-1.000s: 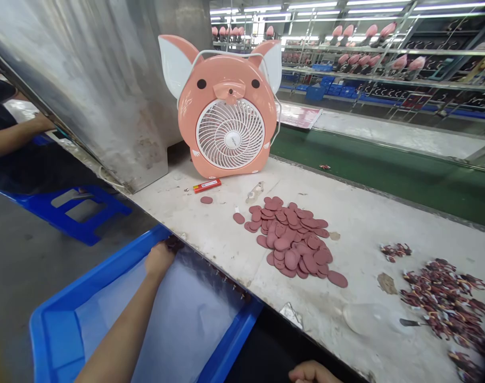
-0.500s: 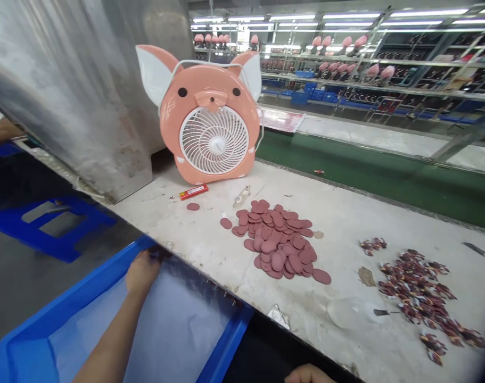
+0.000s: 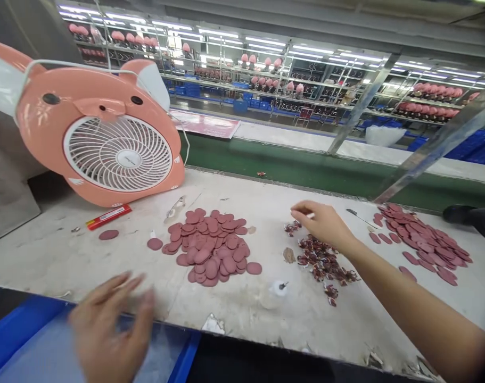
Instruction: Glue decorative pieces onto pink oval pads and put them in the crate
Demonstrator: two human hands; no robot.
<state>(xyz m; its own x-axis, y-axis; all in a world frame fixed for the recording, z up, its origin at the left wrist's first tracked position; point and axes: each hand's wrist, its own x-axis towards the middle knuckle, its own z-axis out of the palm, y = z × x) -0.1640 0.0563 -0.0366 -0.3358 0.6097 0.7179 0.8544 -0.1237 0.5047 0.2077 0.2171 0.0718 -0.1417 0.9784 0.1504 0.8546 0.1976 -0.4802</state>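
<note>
My left hand (image 3: pixel 111 327), smeared by motion, is raised over the front edge of the table with its fingers apart and nothing in them. My right hand (image 3: pixel 324 222) hovers at the far end of a heap of small dark-red and brown pieces (image 3: pixel 322 258). Its thumb and forefinger are pinched together; a tiny white spot shows there, and what they hold cannot be made out. Between the hands lies a pile of flat reddish oval pieces (image 3: pixel 210 247). A translucent bottle with a dark thin tip (image 3: pixel 274 295) lies nearer the front edge.
A pink pig-shaped fan (image 3: pixel 122 143) stands at the left, with a red-and-yellow small box (image 3: pixel 108 217) before it. More oval pieces (image 3: pixel 426 239) lie at the right. A blue bin (image 3: pixel 184 356) sits below the table edge. A green belt (image 3: pixel 242 162) runs behind.
The view has swung to the right. My left hand has come up from the blue bin's edge and spread its fingers. My right hand has risen from the bottom edge to the small dark-red pieces.
</note>
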